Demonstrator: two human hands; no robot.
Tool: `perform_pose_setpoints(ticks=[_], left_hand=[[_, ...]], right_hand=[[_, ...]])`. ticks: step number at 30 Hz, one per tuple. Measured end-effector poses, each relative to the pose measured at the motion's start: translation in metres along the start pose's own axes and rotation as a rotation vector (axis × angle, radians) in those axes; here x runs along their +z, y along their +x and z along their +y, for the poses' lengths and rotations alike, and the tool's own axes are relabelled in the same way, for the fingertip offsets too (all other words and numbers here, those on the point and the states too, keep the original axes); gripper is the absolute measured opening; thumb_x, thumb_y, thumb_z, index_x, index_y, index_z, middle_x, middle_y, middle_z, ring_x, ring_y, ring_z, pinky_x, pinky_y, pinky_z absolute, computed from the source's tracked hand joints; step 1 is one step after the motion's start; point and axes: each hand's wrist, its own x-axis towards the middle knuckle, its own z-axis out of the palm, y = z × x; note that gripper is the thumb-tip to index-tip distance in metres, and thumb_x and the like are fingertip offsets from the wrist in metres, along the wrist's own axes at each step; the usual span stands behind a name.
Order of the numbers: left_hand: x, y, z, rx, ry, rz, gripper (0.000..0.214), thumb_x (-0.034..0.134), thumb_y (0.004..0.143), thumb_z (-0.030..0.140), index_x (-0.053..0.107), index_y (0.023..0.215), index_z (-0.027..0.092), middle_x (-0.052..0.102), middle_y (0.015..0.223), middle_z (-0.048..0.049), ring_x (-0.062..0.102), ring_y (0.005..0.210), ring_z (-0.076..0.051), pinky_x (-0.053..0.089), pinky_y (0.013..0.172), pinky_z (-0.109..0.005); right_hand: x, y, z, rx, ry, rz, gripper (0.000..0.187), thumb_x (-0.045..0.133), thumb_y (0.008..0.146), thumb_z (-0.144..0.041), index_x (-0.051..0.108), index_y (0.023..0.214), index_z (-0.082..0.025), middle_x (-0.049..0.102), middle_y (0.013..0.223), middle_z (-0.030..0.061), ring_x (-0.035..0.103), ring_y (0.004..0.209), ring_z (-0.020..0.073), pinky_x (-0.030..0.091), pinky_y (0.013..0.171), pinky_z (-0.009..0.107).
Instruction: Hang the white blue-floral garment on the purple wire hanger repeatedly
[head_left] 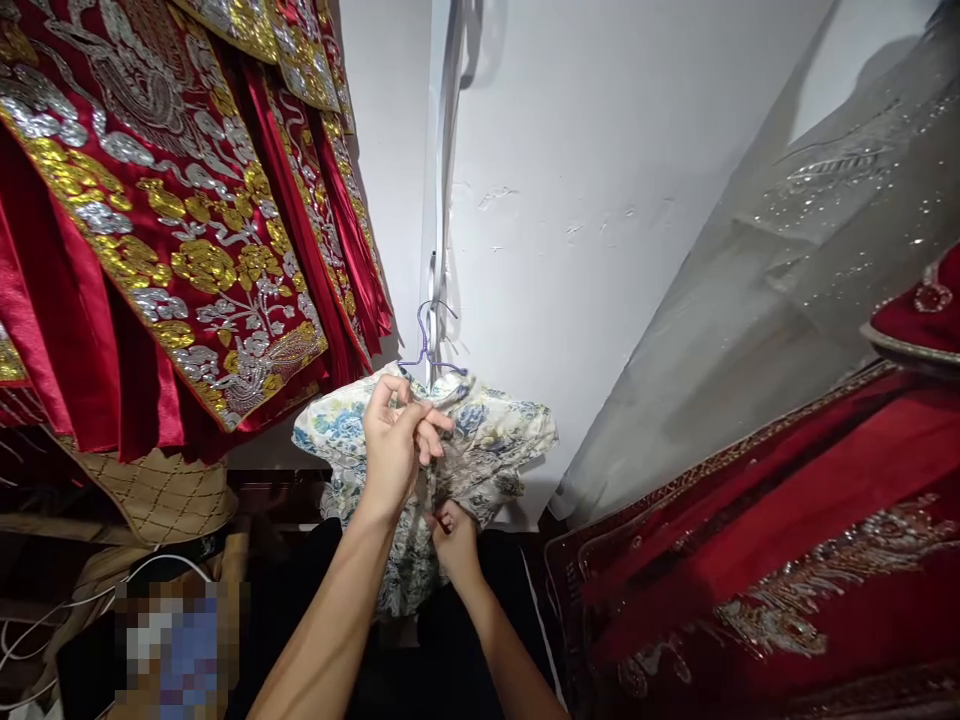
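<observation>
Your left hand (394,445) pinches the floral garment (510,440) under its hanger (427,345) at mid-frame — right hand (454,535) clamped lower on the front, seemingly fastening; hold the cloth taut.

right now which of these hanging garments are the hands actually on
The white garment with blue flowers, on the purple hanger in the middle. The left hand and right hand both grip it; the red embroidered robes hang untouched.
</observation>
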Motion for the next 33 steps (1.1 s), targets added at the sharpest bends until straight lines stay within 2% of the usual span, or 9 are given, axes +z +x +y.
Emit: perform_pose_setpoints(ticks=[5,8,11,12,15,20,25,29,33], left_hand=[[-0.011,-0.006,0.0,0.013,0.125,-0.098,0.027,0.06,0.09,0.028,0.033,0.091,0.025,0.064,0.065,0.0065,0.056,0.04,-0.009,0.038,0.037,-0.014],[-0.016,-0.011,-0.006,0.008,0.2,-0.111,0.02,0.054,0.094,0.031,0.035,0.091,0.025,0.053,0.063,0.0093,0.047,0.041,-0.005,0.036,0.04,-0.014],[-0.017,-0.016,-0.009,0.022,0.249,-0.084,0.017,0.05,0.097,0.031,0.036,0.09,0.025,0.043,0.062,0.0095,0.036,0.042,-0.004,0.03,0.042,-0.014],[-0.017,-0.018,-0.01,0.025,0.264,-0.079,0.016,0.049,0.097,0.031,0.036,0.09,0.025,0.042,0.063,0.0089,0.035,0.043,-0.005,0.029,0.042,-0.014],[-0.019,-0.022,-0.011,0.022,0.302,-0.069,0.014,0.049,0.097,0.03,0.037,0.091,0.025,0.039,0.062,0.0083,0.034,0.046,-0.007,0.03,0.044,-0.015],[-0.024,-0.029,-0.024,-0.04,0.255,-0.001,0.021,0.055,0.093,0.028,0.034,0.09,0.026,0.029,0.054,0.011,0.025,0.043,-0.007,0.021,0.042,-0.015],[-0.038,-0.038,-0.06,-0.083,0.291,0.069,0.023,0.053,0.09,0.029,0.031,0.093,0.027,0.038,0.05,0.0126,0.028,0.039,-0.007,0.024,0.043,-0.015],[-0.063,-0.058,-0.084,-0.297,0.47,-0.056,0.027,0.05,0.089,0.033,0.043,0.114,0.025,0.05,0.053,0.0091,0.036,0.04,-0.01,0.028,0.044,-0.018],[-0.073,-0.077,-0.082,-0.347,0.582,-0.281,0.04,0.042,0.096,0.043,0.048,0.131,0.025,0.058,0.065,0.0036,0.044,0.046,-0.012,0.035,0.048,-0.023]], right_hand=[[-0.013,0.009,-0.023,-0.036,0.011,-0.069,0.029,0.072,0.075,-0.042,0.058,0.065,-0.019,0.053,0.058,-0.0018,0.046,0.055,0.0143,0.037,0.055,0.027],[-0.029,0.028,-0.085,-0.162,0.039,-0.014,0.026,0.063,0.085,-0.043,0.068,0.094,-0.02,0.065,0.075,0.0039,0.057,0.067,0.0187,0.044,0.062,0.03],[-0.043,0.053,-0.163,-0.352,0.038,-0.079,0.041,0.055,0.092,-0.039,0.06,0.129,-0.021,0.067,0.086,0.0043,0.059,0.071,0.0177,0.045,0.064,0.029],[-0.046,0.061,-0.185,-0.395,-0.002,-0.121,0.042,0.053,0.094,-0.037,0.058,0.132,-0.023,0.067,0.09,0.004,0.058,0.071,0.0165,0.045,0.064,0.028],[-0.05,0.076,-0.222,-0.552,-0.271,-0.234,0.024,0.056,0.092,-0.033,0.071,0.11,-0.024,0.068,0.085,0.0019,0.056,0.066,0.0148,0.043,0.064,0.027],[-0.05,0.071,-0.22,-0.706,-0.462,-0.189,0.017,0.055,0.093,-0.029,0.07,0.09,-0.023,0.068,0.078,0.0041,0.06,0.074,0.0192,0.043,0.067,0.029],[-0.054,0.066,-0.23,-0.618,-0.283,-0.084,0.016,0.055,0.094,-0.031,0.068,0.088,-0.022,0.065,0.075,0.0031,0.06,0.07,0.0179,0.044,0.064,0.028],[-0.092,0.079,-0.248,-0.521,-0.064,0.097,0.021,0.06,0.092,-0.04,0.067,0.089,-0.02,0.063,0.07,0.0008,0.059,0.068,0.0164,0.045,0.068,0.028],[-0.143,0.093,-0.236,-0.419,0.137,0.106,0.025,0.071,0.083,-0.043,0.068,0.085,-0.019,0.059,0.069,0.0004,0.055,0.068,0.0161,0.045,0.071,0.028]])
